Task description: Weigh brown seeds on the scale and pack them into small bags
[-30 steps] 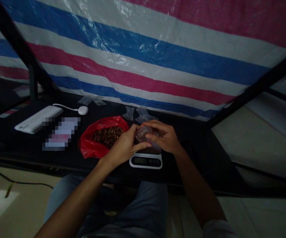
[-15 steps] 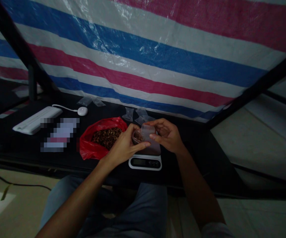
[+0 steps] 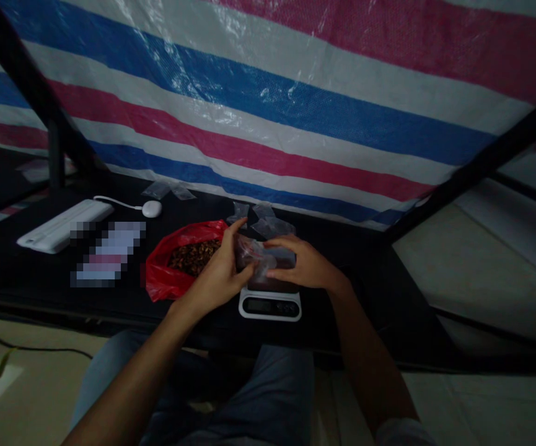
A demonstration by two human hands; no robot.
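Both hands meet over a small white digital scale (image 3: 270,305) on the black table (image 3: 365,291). My left hand (image 3: 219,272) and my right hand (image 3: 302,266) each pinch a small clear plastic bag (image 3: 251,253) with dark brown contents, held just above a dark container (image 3: 277,282) that sits on the scale. Left of my hands lies an open red plastic bag (image 3: 168,282) full of brown dried pieces (image 3: 193,255).
Several empty clear bags (image 3: 263,217) lie behind the scale, more (image 3: 168,189) further left. A white flat device (image 3: 63,226) with a cord and round white puck (image 3: 151,209) lies at the left. A striped tarpaulin (image 3: 268,105) hangs behind the table.
The small bag has been lowered and tipped sideways toward the left. My left thumb now points up and my right hand has dropped closer to the scale.
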